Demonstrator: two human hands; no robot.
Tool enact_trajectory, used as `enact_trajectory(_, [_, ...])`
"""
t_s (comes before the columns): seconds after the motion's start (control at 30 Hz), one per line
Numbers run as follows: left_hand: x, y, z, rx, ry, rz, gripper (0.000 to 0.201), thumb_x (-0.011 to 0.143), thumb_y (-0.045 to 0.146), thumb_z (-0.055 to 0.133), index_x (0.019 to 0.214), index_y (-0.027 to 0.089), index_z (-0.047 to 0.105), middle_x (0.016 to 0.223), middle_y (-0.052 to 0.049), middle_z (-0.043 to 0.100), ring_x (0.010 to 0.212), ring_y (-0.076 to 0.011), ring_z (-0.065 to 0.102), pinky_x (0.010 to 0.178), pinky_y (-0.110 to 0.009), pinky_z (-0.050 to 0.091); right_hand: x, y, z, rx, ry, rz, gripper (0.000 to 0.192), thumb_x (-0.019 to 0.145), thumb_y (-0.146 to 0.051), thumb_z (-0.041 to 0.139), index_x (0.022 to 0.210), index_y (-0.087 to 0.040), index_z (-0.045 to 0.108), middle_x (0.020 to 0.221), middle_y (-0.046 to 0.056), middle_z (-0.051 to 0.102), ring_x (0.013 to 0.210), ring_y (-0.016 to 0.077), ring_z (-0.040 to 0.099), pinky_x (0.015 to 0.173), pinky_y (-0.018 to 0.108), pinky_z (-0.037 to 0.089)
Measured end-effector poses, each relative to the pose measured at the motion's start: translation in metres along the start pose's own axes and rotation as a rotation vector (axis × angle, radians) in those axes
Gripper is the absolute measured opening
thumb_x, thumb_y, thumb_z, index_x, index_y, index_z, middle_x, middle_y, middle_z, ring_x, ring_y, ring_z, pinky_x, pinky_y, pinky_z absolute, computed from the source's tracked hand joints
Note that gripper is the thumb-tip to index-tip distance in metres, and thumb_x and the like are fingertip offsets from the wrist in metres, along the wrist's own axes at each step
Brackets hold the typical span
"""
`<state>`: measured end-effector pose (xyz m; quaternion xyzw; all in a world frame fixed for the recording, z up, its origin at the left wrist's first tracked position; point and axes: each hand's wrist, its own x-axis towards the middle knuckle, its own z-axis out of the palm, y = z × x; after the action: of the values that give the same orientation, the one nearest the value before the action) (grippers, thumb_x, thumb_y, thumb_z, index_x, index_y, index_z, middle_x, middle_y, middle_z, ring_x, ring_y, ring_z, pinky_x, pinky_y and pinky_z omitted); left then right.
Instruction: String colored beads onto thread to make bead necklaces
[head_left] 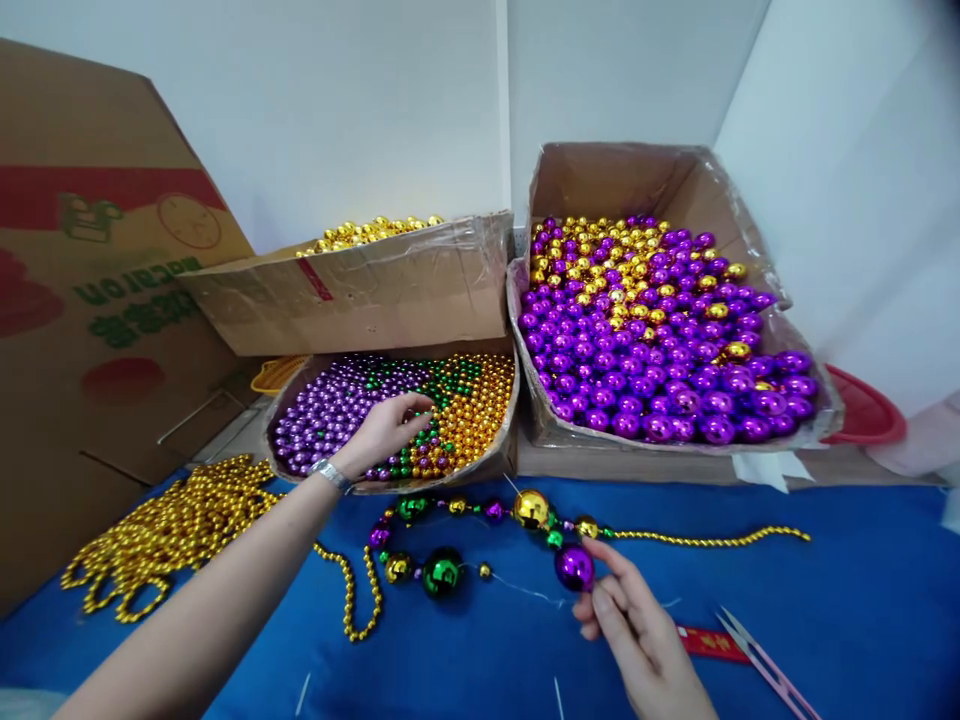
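Your left hand point(386, 430) is reached into the shallow box of small beads point(397, 415) at centre frame, fingers curled down among the purple, green and gold beads; whether they are pinched on one cannot be told. Your right hand point(637, 630), at lower centre-right, has thumb and fingers closed on the large purple ball point(575, 566) at the near end of the half-strung necklace point(465, 530). The necklace lies on the blue bench point(862, 600), its long axis running left to right across the middle of the frame: gold chain at the left, then purple, green and gold balls, then a thin gold beaded tail point(712, 540) trailing to the right. A bare thread point(525, 590) leads from the green ball point(442, 572) toward the purple ball, so the open end sits at your right hand, well apart from your left. Containers: the small-bead box directly above the necklace; a deeper box point(675, 330) at upper right holding large purple balls with gold ones mixed in; a third box point(360, 280) behind, upper centre, showing gold balls at its rim. A heap of gold bead chain point(172, 520) lies at the left; scissors point(765, 660) lie at lower right.
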<state>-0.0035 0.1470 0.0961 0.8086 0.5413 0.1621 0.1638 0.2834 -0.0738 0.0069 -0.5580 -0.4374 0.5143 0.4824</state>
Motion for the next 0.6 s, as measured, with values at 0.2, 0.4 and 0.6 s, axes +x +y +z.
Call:
enact_trajectory(0.2, [-0.002, -0.023, 0.028, 0.129, -0.187, 0.003, 0.003, 0.067, 0.02, 0.063, 0.068, 0.02, 0.066, 0.063, -0.004, 0.064, 0.065, -0.0204, 0.06, 0.064, -0.029, 0.042, 0.001, 0.002, 0.002, 0.001, -0.019, -0.004, 0.056, 0.089, -0.057, 0.043, 0.132, -0.022, 0.043, 0.076, 0.003, 0.063, 0.07, 0.0177, 0.06, 0.07, 0.03, 0.047])
enact_trajectory(0.4, [-0.004, -0.008, 0.026, 0.018, -0.188, 0.004, 0.012, 0.075, 0.027, 0.058, 0.079, 0.018, 0.065, 0.074, -0.005, 0.066, 0.072, -0.0198, 0.061, 0.067, -0.029, 0.044, 0.0, 0.003, 0.004, 0.008, 0.02, 0.001, 0.056, 0.087, -0.058, 0.045, 0.129, -0.023, 0.048, 0.074, 0.003, 0.064, 0.067, 0.0168, 0.06, 0.066, 0.029, 0.048])
enact_trajectory(0.6, [-0.025, 0.048, 0.025, -0.997, -0.195, -0.126, 0.029, 0.082, 0.036, 0.059, 0.104, 0.017, 0.059, 0.089, -0.006, 0.064, 0.073, -0.0135, 0.06, 0.061, -0.023, 0.046, 0.002, -0.003, 0.008, 0.003, 0.003, -0.03, 0.055, 0.088, -0.058, 0.043, 0.13, -0.022, 0.047, 0.074, 0.003, 0.063, 0.068, 0.017, 0.06, 0.065, 0.029, 0.048])
